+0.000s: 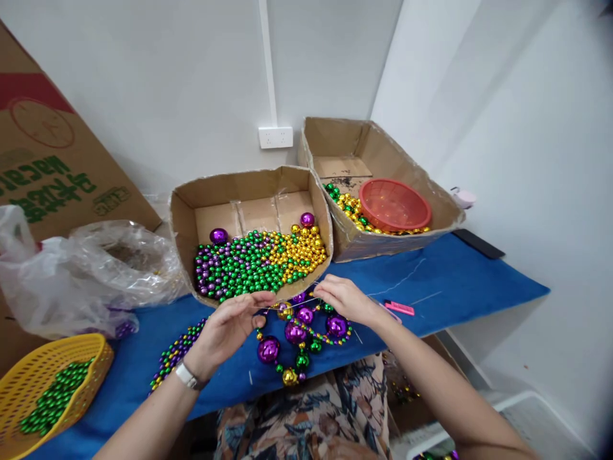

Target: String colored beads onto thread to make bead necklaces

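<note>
A thin, pale thread [297, 303] stretches nearly straight between my two hands, just in front of the nearer cardboard box. My right hand [343, 298] pinches it with the fingertips. Around its other end curls my left hand [230, 329], thumb and index finger apart; the exact hold is hidden. Below them on the blue cloth lies a bead necklace [297, 331] with large purple balls and smaller green and gold ones. Loose green, gold and purple beads [253, 265] fill the front of the nearer cardboard box [249, 176].
A second cardboard box [397, 150] holds beads and a red basket [395, 204]. A yellow basket [90, 348] with green beads stands left, near plastic bags [48, 275]. Bead strands [179, 351] lie beside my left forearm. A pink lighter-like object [400, 308] rests at right.
</note>
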The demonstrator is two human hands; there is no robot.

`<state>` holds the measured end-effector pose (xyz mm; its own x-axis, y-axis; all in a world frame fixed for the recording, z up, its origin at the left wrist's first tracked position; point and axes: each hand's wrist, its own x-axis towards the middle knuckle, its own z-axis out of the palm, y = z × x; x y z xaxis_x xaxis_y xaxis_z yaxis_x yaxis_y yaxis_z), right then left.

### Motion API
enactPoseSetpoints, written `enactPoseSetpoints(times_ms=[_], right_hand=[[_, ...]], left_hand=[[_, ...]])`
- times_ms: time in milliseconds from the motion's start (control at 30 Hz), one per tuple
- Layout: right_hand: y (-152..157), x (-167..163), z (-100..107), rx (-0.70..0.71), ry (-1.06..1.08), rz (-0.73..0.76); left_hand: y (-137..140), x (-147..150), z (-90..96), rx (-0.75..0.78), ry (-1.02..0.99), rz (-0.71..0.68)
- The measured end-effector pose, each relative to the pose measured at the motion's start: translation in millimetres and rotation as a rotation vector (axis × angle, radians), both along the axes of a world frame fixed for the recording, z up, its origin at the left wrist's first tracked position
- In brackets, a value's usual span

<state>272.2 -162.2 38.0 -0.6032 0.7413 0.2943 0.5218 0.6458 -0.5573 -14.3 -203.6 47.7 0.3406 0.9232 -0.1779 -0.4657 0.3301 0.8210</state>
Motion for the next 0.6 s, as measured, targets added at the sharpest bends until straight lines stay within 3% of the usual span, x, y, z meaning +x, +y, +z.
enactPoseSetpoints(times_ms=[100, 167, 267, 333, 467, 600], right_hand=[[-5.0, 12.5, -7.4, -0.132, 0.041, -0.01], [-12.9, 11.5, -12.5, -0.331, 0.203, -0.032], [-26.7, -5.9, -19.5, -0.685, 0.677, -0.054], [-32.7, -22.7, -21.2, -0.839, 1.009, -0.051], [-31.4, -46.4, -14.6, -0.981, 1.401, -0.071], [-23.1, -49.0, -9.7, -0.992, 1.454, -0.141]], left_hand=[[-3.7, -4.7, -4.8, 0.0, -0.012, 0.032], [-4.9, -0.8, -5.5, 0.032, -0.036, 0.046], [-5.2, 16.6, -2.7, 0.122, -0.111, 0.084], [-5.2, 32.7, -0.1, 0.176, -0.166, 0.127], [-7.2, 59.4, 0.2, 0.202, -0.228, 0.236], [-11.6, 65.0, -8.0, 0.186, -0.112, 0.293]])
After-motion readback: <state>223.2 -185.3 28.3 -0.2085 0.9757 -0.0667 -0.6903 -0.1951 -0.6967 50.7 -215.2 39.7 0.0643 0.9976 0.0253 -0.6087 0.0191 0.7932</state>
